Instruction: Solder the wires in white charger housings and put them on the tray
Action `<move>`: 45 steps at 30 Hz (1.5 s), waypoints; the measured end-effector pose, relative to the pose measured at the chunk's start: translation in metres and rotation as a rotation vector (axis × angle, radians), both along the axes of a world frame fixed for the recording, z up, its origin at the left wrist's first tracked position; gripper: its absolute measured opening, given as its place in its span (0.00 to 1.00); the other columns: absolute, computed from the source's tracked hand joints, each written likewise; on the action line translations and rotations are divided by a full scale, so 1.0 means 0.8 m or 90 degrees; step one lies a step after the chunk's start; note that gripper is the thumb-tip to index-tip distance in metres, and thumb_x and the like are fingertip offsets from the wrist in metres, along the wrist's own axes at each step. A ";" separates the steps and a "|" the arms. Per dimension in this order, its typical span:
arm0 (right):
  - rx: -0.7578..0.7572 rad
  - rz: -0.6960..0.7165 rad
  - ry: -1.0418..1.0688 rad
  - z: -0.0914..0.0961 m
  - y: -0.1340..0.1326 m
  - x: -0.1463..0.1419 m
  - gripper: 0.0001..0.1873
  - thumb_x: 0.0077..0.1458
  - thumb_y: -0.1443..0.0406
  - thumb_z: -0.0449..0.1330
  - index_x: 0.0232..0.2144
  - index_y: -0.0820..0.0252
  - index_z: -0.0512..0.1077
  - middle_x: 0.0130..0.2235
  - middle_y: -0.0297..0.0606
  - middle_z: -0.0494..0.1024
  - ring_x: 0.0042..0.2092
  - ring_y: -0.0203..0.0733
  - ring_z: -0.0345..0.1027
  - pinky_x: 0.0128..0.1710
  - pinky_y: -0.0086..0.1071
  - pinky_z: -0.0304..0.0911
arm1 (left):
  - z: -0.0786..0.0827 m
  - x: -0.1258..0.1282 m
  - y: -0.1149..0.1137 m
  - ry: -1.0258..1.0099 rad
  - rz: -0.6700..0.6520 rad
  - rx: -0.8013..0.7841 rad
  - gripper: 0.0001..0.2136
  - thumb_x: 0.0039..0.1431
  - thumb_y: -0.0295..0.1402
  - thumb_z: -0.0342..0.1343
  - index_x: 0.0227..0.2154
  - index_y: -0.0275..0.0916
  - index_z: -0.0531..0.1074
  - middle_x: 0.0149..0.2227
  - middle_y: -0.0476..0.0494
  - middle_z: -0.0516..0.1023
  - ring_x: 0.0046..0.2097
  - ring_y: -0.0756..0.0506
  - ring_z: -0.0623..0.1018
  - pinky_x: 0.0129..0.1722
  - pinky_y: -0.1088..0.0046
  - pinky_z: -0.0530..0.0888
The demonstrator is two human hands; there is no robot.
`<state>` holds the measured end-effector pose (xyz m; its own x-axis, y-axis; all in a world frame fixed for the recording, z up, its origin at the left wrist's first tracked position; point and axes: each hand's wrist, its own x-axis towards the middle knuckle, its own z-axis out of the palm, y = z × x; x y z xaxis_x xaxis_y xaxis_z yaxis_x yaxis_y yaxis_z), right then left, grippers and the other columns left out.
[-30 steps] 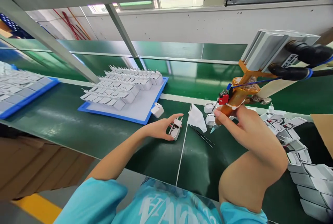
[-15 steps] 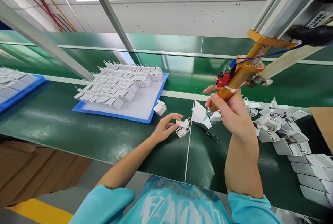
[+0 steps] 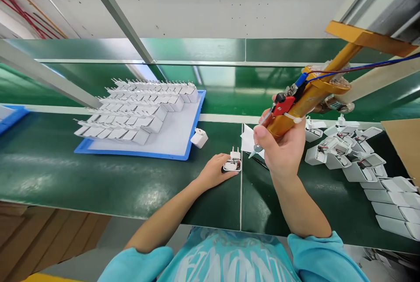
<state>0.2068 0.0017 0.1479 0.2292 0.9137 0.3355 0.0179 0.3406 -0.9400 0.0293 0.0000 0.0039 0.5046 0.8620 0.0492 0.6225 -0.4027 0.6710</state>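
Note:
My left hand (image 3: 216,169) grips an open white plug charger (image 3: 233,165) by its sides on the green bench. Its two pins point away from me, and wires and parts show inside the case. My right hand (image 3: 285,153) is wrapped around an orange glue dispenser (image 3: 297,108) with a red switch and a tapered tip. That tip hangs above the bench, right of the charger and apart from it. Behind the tip lies a white paper piece (image 3: 248,137), with dark tweezers (image 3: 261,163) partly hidden beside it. One closed white charger (image 3: 199,138) sits by the tray corner.
A blue-rimmed tray (image 3: 138,156) at the left bears rows of closed white chargers (image 3: 131,118). To the right, several open chargers (image 3: 354,155) are heaped and lined up near a cardboard sheet (image 3: 402,142). A metal post (image 3: 118,15) slants down behind the tray.
The charger in my left hand has turned so its pins point away, and the lid piece no longer rises at my fingertips. My right hand has brought the dispenser tip lower and left.

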 end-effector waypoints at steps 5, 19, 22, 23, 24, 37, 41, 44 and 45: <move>0.034 0.008 0.028 0.005 -0.013 -0.018 0.27 0.47 0.47 0.66 0.40 0.49 0.58 0.31 0.29 0.68 0.25 0.34 0.62 0.26 0.33 0.65 | 0.012 0.002 -0.008 -0.076 0.040 -0.010 0.15 0.57 0.44 0.60 0.40 0.38 0.72 0.36 0.43 0.80 0.37 0.43 0.79 0.37 0.68 0.75; 0.036 0.010 -0.011 0.001 -0.022 -0.024 0.20 0.48 0.54 0.67 0.38 0.50 0.62 0.20 0.22 0.59 0.21 0.34 0.59 0.22 0.33 0.65 | 0.066 0.007 -0.023 -0.147 0.008 0.097 0.17 0.56 0.41 0.61 0.44 0.37 0.75 0.35 0.41 0.80 0.34 0.43 0.80 0.33 0.69 0.76; 0.025 0.013 -0.032 -0.003 -0.022 -0.024 0.19 0.49 0.55 0.66 0.38 0.51 0.64 0.20 0.24 0.60 0.23 0.36 0.62 0.24 0.34 0.67 | 0.074 0.010 -0.025 -0.138 0.018 0.098 0.17 0.57 0.42 0.60 0.45 0.37 0.74 0.33 0.42 0.80 0.33 0.43 0.79 0.32 0.69 0.76; 0.019 0.017 -0.040 -0.004 -0.022 -0.023 0.19 0.49 0.55 0.66 0.39 0.51 0.64 0.20 0.24 0.60 0.24 0.37 0.63 0.25 0.34 0.68 | 0.075 0.011 -0.026 -0.134 0.019 0.099 0.17 0.57 0.43 0.60 0.45 0.37 0.74 0.33 0.43 0.80 0.32 0.44 0.79 0.32 0.69 0.75; 0.013 0.020 -0.047 -0.004 -0.023 -0.023 0.19 0.49 0.55 0.66 0.40 0.51 0.64 0.20 0.25 0.61 0.25 0.38 0.65 0.25 0.35 0.68 | 0.076 0.011 -0.026 -0.129 0.020 0.099 0.17 0.57 0.43 0.60 0.45 0.38 0.74 0.33 0.43 0.80 0.31 0.44 0.79 0.31 0.70 0.75; 0.031 0.016 -0.093 -0.013 -0.019 -0.014 0.12 0.53 0.59 0.58 0.40 0.52 0.64 0.22 0.28 0.66 0.30 0.42 0.69 0.33 0.39 0.69 | 0.086 0.013 -0.029 -0.090 0.039 0.049 0.17 0.55 0.41 0.62 0.45 0.38 0.74 0.37 0.42 0.81 0.35 0.44 0.79 0.35 0.68 0.76; 0.032 0.012 -0.090 -0.012 -0.019 -0.015 0.12 0.53 0.59 0.58 0.39 0.52 0.64 0.23 0.28 0.67 0.30 0.42 0.69 0.32 0.38 0.68 | 0.084 0.014 -0.030 -0.098 0.034 0.051 0.17 0.56 0.41 0.62 0.45 0.38 0.74 0.37 0.42 0.81 0.35 0.43 0.79 0.35 0.68 0.76; 0.037 -0.002 -0.087 -0.012 -0.018 -0.015 0.12 0.53 0.59 0.58 0.39 0.53 0.63 0.24 0.30 0.69 0.31 0.43 0.70 0.31 0.38 0.68 | 0.084 0.016 -0.030 -0.096 0.040 0.044 0.17 0.55 0.41 0.62 0.44 0.37 0.74 0.37 0.42 0.81 0.34 0.43 0.79 0.35 0.68 0.76; 0.036 -0.001 -0.088 -0.012 -0.018 -0.015 0.12 0.53 0.59 0.58 0.39 0.53 0.63 0.24 0.30 0.69 0.31 0.43 0.70 0.31 0.38 0.68 | 0.084 0.016 -0.030 -0.098 0.041 0.040 0.17 0.55 0.41 0.62 0.45 0.37 0.74 0.37 0.42 0.81 0.35 0.43 0.79 0.35 0.68 0.76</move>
<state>0.1948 -0.0127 0.1387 0.1783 0.8920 0.4153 0.1470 0.3932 -0.9076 0.0421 -0.0237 0.0712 0.4306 0.8850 0.1770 0.5404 -0.4099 0.7348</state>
